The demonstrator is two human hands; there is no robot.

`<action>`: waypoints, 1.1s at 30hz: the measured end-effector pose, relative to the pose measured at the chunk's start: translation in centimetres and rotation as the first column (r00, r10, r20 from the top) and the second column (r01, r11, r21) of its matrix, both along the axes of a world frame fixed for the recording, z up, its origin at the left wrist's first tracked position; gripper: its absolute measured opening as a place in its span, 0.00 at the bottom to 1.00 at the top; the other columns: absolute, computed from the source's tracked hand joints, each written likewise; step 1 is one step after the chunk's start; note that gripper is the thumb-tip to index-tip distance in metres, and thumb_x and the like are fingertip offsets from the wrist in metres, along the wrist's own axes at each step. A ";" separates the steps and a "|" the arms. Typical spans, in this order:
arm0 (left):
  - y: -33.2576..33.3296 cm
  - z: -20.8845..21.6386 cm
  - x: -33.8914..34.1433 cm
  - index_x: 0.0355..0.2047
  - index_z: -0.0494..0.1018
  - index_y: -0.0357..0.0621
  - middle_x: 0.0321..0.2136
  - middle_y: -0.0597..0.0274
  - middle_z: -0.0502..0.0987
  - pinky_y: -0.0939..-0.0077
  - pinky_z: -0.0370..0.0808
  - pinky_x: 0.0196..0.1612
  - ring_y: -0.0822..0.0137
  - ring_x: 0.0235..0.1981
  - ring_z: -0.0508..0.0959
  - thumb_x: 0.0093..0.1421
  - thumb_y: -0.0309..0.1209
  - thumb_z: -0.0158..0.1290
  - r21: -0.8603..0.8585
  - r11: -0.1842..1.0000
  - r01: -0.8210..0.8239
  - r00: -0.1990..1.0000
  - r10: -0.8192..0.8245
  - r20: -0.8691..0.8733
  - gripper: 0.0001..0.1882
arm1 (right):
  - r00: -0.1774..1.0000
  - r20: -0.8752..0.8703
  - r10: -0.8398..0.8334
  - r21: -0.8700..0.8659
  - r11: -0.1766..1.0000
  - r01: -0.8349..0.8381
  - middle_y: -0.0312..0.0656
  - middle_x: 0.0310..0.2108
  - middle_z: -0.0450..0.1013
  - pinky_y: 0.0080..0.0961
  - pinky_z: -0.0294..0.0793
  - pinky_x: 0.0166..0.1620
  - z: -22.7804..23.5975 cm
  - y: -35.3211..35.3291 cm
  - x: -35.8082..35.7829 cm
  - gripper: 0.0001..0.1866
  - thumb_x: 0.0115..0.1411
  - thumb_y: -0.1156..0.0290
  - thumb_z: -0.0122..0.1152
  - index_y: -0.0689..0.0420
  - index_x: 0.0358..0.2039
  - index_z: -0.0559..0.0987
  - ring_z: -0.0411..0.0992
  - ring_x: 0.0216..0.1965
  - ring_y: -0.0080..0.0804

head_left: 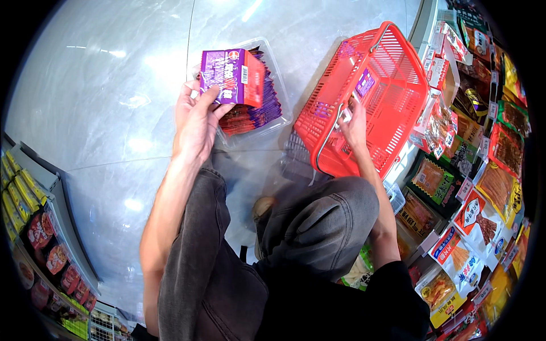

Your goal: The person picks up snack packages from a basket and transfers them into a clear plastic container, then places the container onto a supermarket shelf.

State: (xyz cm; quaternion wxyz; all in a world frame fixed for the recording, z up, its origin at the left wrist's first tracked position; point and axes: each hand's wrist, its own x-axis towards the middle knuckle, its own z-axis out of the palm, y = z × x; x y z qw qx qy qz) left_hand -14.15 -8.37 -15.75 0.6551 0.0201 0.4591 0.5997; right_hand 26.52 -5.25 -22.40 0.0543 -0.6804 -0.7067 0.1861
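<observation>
Pinched in my left hand [196, 116] is a purple and red snack packet [230, 74], held over a clear plastic tub [282, 85]. A tight row of similar purple and red packets [264, 111] fills the tub on the floor. My right hand [355, 125] reaches inside a red plastic shopping basket [398, 74], fingers curled at a purple packet [364, 83]. Part of that packet and the fingertips are hard to make out. The basket's wire handle [327, 139] crosses near my wrist.
Shelves of bagged snacks [455, 244] line the right side, close to the basket. At the lower left stands another shelf with yellow and red packs [42, 233]. My bent knees [335, 210] are just below the basket and tub on the shiny grey floor [114, 113].
</observation>
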 end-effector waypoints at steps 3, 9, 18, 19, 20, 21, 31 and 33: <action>-0.3 -0.8 1.0 0.40 0.64 0.42 0.41 0.51 0.78 0.63 0.79 0.52 0.61 0.43 0.80 0.65 0.21 0.50 -0.014 0.999 -0.048 0.993 0.049 0.104 0.06 | 0.991 0.045 0.125 -0.050 0.991 -0.123 0.61 0.61 0.60 0.43 0.61 0.64 -1.6 -0.7 0.7 0.44 0.47 0.68 0.74 0.60 0.63 0.61 0.60 0.62 0.57; -0.5 0.1 0.8 0.38 0.64 0.41 0.39 0.52 0.79 0.67 0.80 0.45 0.62 0.39 0.81 0.67 0.29 0.50 -0.136 0.986 0.097 0.988 -0.112 -0.110 0.06 | 0.983 0.117 0.144 -0.084 0.987 -0.135 0.61 0.63 0.56 0.44 0.60 0.66 -3.4 -0.9 1.4 0.45 0.47 0.72 0.73 0.57 0.64 0.61 0.57 0.63 0.59; -1.4 1.5 -2.1 0.39 0.76 0.40 0.38 0.51 0.79 0.65 0.75 0.36 0.52 0.33 0.78 0.54 0.34 0.63 -0.370 0.808 0.458 -0.281 -0.264 -0.923 0.15 | 0.984 0.167 0.070 0.009 0.997 -0.072 0.52 0.57 0.62 0.44 0.65 0.61 -2.8 -0.5 0.1 0.41 0.44 0.75 0.73 0.55 0.60 0.65 0.63 0.57 0.55; -1.5 1.0 -1.8 0.41 0.77 0.42 0.42 0.51 0.78 0.65 0.75 0.41 0.53 0.38 0.78 0.52 0.34 0.64 -0.208 0.817 0.538 -0.302 -0.044 -0.952 0.17 | 0.985 0.161 0.066 0.002 0.998 -0.067 0.51 0.56 0.63 0.44 0.65 0.60 -2.9 -0.4 0.1 0.41 0.44 0.75 0.73 0.54 0.60 0.65 0.63 0.57 0.55; -1.5 1.0 -1.0 0.51 0.73 0.46 0.54 0.51 0.71 0.58 0.67 0.55 0.53 0.55 0.70 0.47 0.34 0.67 -0.273 0.760 0.590 -0.306 -0.102 -0.946 0.30 | 0.982 0.186 0.040 -0.030 0.999 -0.035 0.49 0.54 0.65 0.43 0.67 0.59 -2.6 -0.3 -0.6 0.42 0.43 0.75 0.73 0.54 0.60 0.65 0.64 0.55 0.52; -1.1 0.8 -0.2 0.54 0.70 0.47 0.56 0.51 0.69 0.56 0.65 0.57 0.52 0.56 0.68 0.47 0.34 0.67 -0.297 0.741 0.602 -0.362 -0.078 -0.929 0.33 | 0.983 0.179 0.030 -0.036 0.999 -0.024 0.49 0.53 0.66 0.43 0.67 0.58 -2.8 -0.2 -0.4 0.42 0.43 0.76 0.73 0.54 0.60 0.66 0.65 0.55 0.52; 1.2 -1.7 -0.3 0.60 0.64 0.50 0.55 0.52 0.66 0.53 0.60 0.56 0.52 0.56 0.65 0.39 0.40 0.70 -0.280 0.744 0.606 -0.344 -0.072 -0.936 0.46 | 0.986 0.164 -0.011 -0.008 1.000 0.012 0.47 0.49 0.70 0.42 0.68 0.56 -2.8 0.0 0.0 0.42 0.39 0.70 0.79 0.53 0.57 0.70 0.67 0.52 0.50; 1.4 -1.8 -0.4 0.57 0.67 0.50 0.56 0.52 0.66 0.53 0.59 0.57 0.52 0.57 0.65 0.42 0.42 0.68 -0.230 0.762 0.606 -0.338 -0.014 -0.941 0.41 | 0.985 0.174 -0.005 -0.013 1.000 0.007 0.47 0.49 0.70 0.41 0.68 0.56 -2.8 0.0 -0.1 0.43 0.38 0.69 0.79 0.53 0.57 0.70 0.67 0.52 0.50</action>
